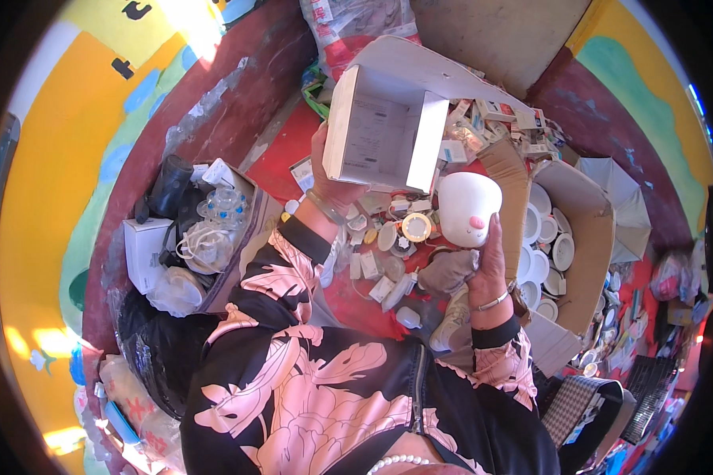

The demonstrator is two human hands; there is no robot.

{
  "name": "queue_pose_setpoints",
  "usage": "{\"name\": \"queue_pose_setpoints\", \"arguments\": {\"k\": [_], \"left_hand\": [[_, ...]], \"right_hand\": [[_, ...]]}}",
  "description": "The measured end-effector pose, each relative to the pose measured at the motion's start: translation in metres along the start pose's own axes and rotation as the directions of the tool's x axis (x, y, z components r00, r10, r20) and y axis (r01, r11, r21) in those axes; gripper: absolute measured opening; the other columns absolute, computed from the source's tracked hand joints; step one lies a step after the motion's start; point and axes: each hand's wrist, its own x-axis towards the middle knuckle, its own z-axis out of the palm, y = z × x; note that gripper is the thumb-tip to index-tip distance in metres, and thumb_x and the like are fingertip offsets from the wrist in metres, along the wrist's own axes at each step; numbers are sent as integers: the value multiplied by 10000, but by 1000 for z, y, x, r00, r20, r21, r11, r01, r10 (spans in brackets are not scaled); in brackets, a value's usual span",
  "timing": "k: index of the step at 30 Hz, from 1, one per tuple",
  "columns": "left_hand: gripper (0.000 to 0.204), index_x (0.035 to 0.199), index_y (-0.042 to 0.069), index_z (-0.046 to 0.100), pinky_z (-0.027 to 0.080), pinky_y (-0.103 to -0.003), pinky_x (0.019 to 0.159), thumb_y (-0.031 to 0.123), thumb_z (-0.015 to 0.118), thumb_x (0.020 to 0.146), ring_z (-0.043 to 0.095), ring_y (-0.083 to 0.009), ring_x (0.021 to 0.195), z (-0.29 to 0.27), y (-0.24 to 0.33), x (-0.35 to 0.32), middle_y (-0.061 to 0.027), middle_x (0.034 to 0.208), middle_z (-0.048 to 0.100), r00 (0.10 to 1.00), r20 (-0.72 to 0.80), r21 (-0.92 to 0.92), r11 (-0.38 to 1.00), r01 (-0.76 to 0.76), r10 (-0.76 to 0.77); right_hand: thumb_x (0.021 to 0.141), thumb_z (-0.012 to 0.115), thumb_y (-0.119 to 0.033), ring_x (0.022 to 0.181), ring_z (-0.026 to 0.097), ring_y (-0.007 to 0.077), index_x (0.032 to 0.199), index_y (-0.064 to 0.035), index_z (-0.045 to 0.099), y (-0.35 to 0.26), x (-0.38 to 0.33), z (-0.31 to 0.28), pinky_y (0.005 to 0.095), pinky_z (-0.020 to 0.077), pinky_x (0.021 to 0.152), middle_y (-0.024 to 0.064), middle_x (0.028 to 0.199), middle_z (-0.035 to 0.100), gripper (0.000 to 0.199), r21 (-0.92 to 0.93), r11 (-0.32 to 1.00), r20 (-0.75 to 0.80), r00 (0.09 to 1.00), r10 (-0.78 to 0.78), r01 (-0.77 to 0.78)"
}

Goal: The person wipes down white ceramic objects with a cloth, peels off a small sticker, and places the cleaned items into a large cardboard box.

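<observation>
I am holding an open white cardboard box (384, 131), stiff and square, clamped in my left hand (333, 178). My right hand (487, 257) is gripping a smooth, rounded white lamp (467, 207) with pink dots, just beside the box, above the littered red floor (293, 150).

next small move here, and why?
Probably bring the right hand up and left to slide the white dome lamp into the open box: the left hand holds the box with its empty opening facing up, and the lamp sits just beside it.
</observation>
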Motion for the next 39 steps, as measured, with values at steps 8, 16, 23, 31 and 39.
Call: {"name": "queue_pose_setpoints", "arguments": {"k": [8, 16, 23, 31, 39], "left_hand": [[414, 1149, 61, 500, 488, -340, 827, 279, 525, 798, 583, -201, 978, 41, 4, -15, -82, 1092, 581, 991, -25, 105, 986, -128, 131], [613, 1254, 135, 455, 348, -535, 930, 559, 415, 814, 448, -305, 1157, 38, 21, -13, -105, 1254, 487, 982, -43, -90, 979, -186, 182], [618, 1196, 153, 498, 358, -501, 882, 591, 402, 770, 454, -274, 1091, 34, 89, -49, -97, 1178, 506, 851, -368, 14, 917, -399, 376], [550, 1119, 144, 568, 357, -498, 907, 539, 433, 760, 498, -288, 1063, -45, 178, -154, -88, 1135, 566, 597, -563, 269, 810, -522, 572], [566, 1237, 85, 476, 402, -434, 906, 426, 563, 793, 500, -299, 1089, -119, 249, -256, -153, 1189, 517, 75, -490, 760, 467, -453, 869]], "right_hand": [[831, 602, -422, 966, 596, 271, 1265, -56, 409, 8, -7, 6, 381, 535, 761, 135, 1155, 551, 599, -37, 999, 8, 1000, 24, -24], [845, 590, -403, 953, 599, 286, 1251, -36, 417, 4, -5, 7, 422, 530, 767, 144, 1135, 561, 573, -69, 997, -37, 999, 33, -35], [833, 615, -389, 1000, 576, 244, 1231, -46, 443, 11, 3, 12, 369, 495, 845, 126, 1141, 563, 553, -138, 989, -29, 998, -50, 46], [830, 621, -380, 989, 579, 246, 1220, -35, 447, 12, 1, 10, 372, 499, 838, 126, 1125, 570, 549, -155, 988, -10, 1000, -9, 7], [835, 610, -394, 969, 588, 247, 1221, -27, 447, 19, 3, 0, 363, 503, 829, 126, 1113, 578, 557, -172, 984, -7, 999, 41, -41]]}}
